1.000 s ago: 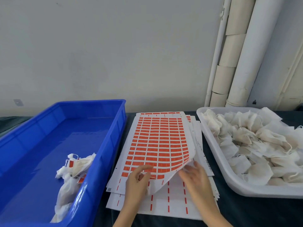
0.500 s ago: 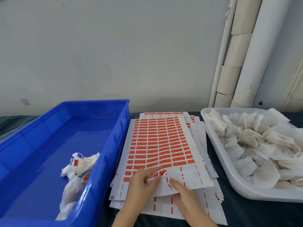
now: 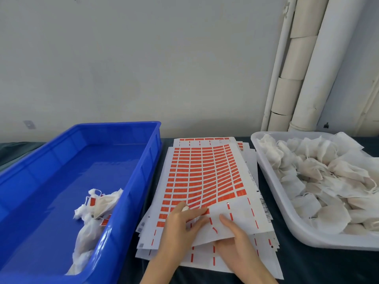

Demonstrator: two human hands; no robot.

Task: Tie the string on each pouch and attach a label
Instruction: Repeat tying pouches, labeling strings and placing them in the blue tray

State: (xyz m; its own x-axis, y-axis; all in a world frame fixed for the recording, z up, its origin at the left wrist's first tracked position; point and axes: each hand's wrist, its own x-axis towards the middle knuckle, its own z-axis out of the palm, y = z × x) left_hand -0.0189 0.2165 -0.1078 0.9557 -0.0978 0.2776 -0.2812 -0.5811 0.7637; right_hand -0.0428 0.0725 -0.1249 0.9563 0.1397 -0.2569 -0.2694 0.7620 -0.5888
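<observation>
Flattened now, label sheet (image 3: 205,171) lies pinched by left grip (image 3: 178,227) and right grip (image 3: 235,241) (thumb on top).

Dark counter (image 3: 307,263) with a blue bin (image 3: 131,193) at the left, a stack of label sheets (image 3: 205,177) mid-counter, and a white tray (image 3: 287,206) on the right.
</observation>
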